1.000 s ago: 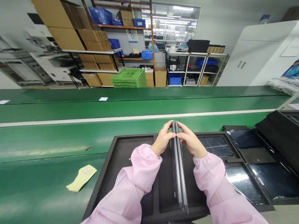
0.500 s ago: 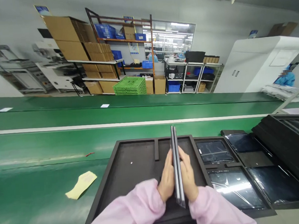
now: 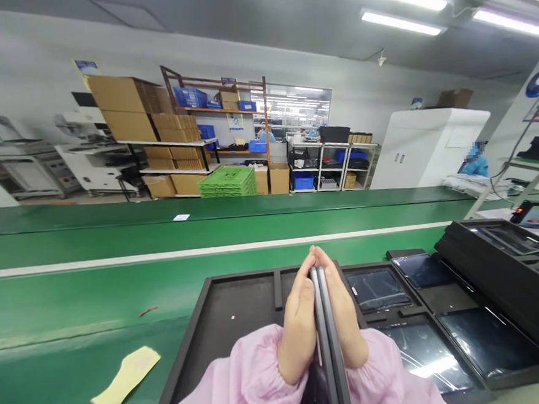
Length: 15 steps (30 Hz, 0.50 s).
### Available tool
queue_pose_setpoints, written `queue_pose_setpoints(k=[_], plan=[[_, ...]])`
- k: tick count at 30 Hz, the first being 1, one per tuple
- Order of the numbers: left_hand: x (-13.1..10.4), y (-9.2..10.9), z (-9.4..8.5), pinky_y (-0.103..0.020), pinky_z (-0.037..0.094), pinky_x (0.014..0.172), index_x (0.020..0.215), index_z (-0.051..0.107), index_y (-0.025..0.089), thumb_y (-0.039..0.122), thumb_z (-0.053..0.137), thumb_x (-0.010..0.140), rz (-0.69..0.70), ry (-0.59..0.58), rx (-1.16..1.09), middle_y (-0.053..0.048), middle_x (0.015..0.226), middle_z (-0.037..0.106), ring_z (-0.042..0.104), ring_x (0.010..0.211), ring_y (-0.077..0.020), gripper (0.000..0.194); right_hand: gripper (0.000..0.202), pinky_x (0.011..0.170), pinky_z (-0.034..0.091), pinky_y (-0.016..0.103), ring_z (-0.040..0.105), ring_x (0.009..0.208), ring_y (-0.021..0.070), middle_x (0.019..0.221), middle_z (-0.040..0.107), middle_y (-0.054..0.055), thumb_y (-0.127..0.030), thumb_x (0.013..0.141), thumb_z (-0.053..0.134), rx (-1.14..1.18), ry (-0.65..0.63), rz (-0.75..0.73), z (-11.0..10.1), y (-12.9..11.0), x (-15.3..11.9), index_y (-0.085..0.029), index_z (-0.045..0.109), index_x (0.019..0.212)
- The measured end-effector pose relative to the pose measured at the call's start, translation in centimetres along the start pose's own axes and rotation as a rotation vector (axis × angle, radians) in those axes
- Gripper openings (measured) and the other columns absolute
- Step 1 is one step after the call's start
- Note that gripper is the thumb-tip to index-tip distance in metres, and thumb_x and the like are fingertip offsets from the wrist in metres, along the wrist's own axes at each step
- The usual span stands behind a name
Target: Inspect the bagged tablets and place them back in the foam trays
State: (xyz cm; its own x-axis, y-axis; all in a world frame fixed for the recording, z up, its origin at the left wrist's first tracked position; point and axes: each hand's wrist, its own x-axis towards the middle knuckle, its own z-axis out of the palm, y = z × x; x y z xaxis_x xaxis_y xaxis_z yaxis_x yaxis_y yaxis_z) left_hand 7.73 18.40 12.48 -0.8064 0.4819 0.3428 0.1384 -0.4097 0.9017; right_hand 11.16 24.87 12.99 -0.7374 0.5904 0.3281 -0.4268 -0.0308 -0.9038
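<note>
Two thin grey tablet-like panels [image 3: 330, 351] stand upright, face to face and seen edge-on, over a black foam tray [image 3: 235, 333]. My left hand [image 3: 300, 323] presses flat against their left side, and my right hand [image 3: 344, 310] against their right side. Both hands clasp the pair between the palms, with the fingertips meeting just past the far end. The panels' near end runs out of the bottom of the view, and most of their faces are hidden by my hands and sleeves.
To the right, foam trays hold dark film-covered screens [image 3: 379, 289], beside a stack of black foam trays [image 3: 509, 265]. Left of the tray, a yellow paper scrap [image 3: 126, 378] and a red strip [image 3: 148, 311] lie on the green work surface [image 3: 64, 302]. A person [image 3: 474, 163] is far right.
My hands have slid toward the far end of the panels, and the fingertips now touch beyond it. The panels sit lower and closer in view. The head camera has tilted up.
</note>
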Motion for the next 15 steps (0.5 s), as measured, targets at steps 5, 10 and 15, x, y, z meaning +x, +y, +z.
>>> queue_pose_setpoints(k=[5,10,15], plan=[[0.6,-0.9,-0.6,-0.038,0.034,0.107,0.120,0.052,0.021,0.061,0.043,0.082,-0.097,0.085,-0.066,-0.008,0.132,0.051,0.046,0.123,-0.0238,0.055,0.053,0.108,0.033,0.037,0.042,0.124,0.0211,0.136,0.046,0.004,-0.056,0.085,0.045,0.019,-0.022,0.091,0.6,0.8,0.7,-0.023,0.048,0.126],[0.6,-0.9,-0.7,-0.037,0.034,0.106,0.118,0.052,0.023,0.057,0.043,0.084,-0.108,0.084,-0.065,-0.006,0.130,0.052,0.046,0.122,-0.0236,0.049,0.051,0.109,0.030,0.036,0.040,0.126,0.0206,0.137,0.045,0.004,-0.054,0.086,0.045,0.002,-0.034,0.099,0.6,0.9,0.7,-0.023,0.049,0.125],[0.5,-1.1,-0.5,-0.036,0.034,0.105,0.119,0.050,0.025,0.052,0.039,0.087,-0.110,0.087,-0.023,-0.005,0.131,0.051,0.045,0.123,-0.0230,0.044,0.048,0.108,0.032,0.035,0.041,0.125,0.0202,0.137,0.045,0.003,-0.053,0.088,0.043,-0.005,-0.043,0.101,0.2,0.9,0.8,-0.024,0.050,0.125]])
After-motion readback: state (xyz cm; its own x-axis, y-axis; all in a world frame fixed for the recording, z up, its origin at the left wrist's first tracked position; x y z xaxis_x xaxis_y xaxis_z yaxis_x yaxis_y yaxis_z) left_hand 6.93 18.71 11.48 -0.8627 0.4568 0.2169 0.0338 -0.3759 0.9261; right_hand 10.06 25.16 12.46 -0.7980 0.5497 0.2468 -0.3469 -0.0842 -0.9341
